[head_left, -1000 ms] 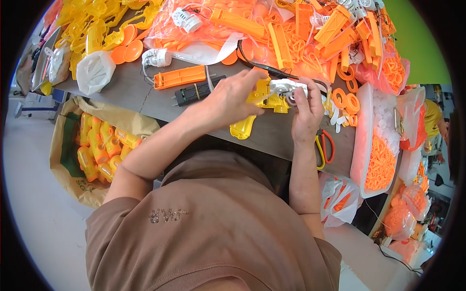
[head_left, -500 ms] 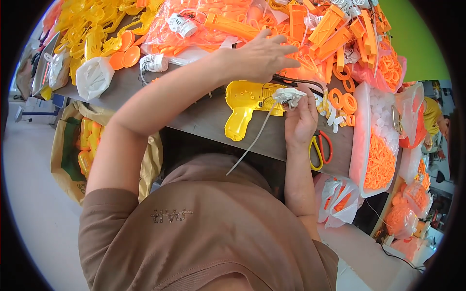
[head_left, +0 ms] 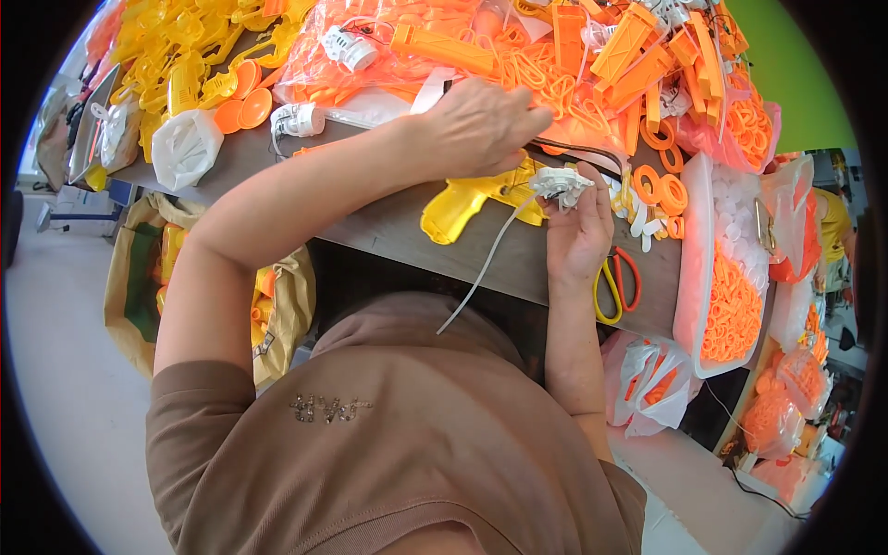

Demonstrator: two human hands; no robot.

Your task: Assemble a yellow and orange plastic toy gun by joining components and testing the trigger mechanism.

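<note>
My right hand [head_left: 581, 227] is closed round a white plastic mechanism [head_left: 562, 187], from which a thin pale tube [head_left: 486, 268] hangs past the table edge. Just left of it lies a yellow toy gun shell [head_left: 453, 211], its handle toward me and tilted up from the table. My left hand [head_left: 486, 128] reaches across over the shell's far edge, fingers curled and closed on it; its fingertips are mostly hidden behind the hand. Thin dark wires [head_left: 583, 150] run behind the mechanism.
Yellow-and-red-handled scissors [head_left: 618, 289] lie right of my right hand. Orange rings [head_left: 660, 190] and a tub of small orange and clear parts [head_left: 689, 277] stand farther right. Orange parts [head_left: 444, 48] heap up at the back. A paper bag [head_left: 129, 305] stands lower left.
My left hand has come down and its spread fingers have curled closed. The yellow shell has tilted, its handle shifting up and left. My right hand still holds the white mechanism.
</note>
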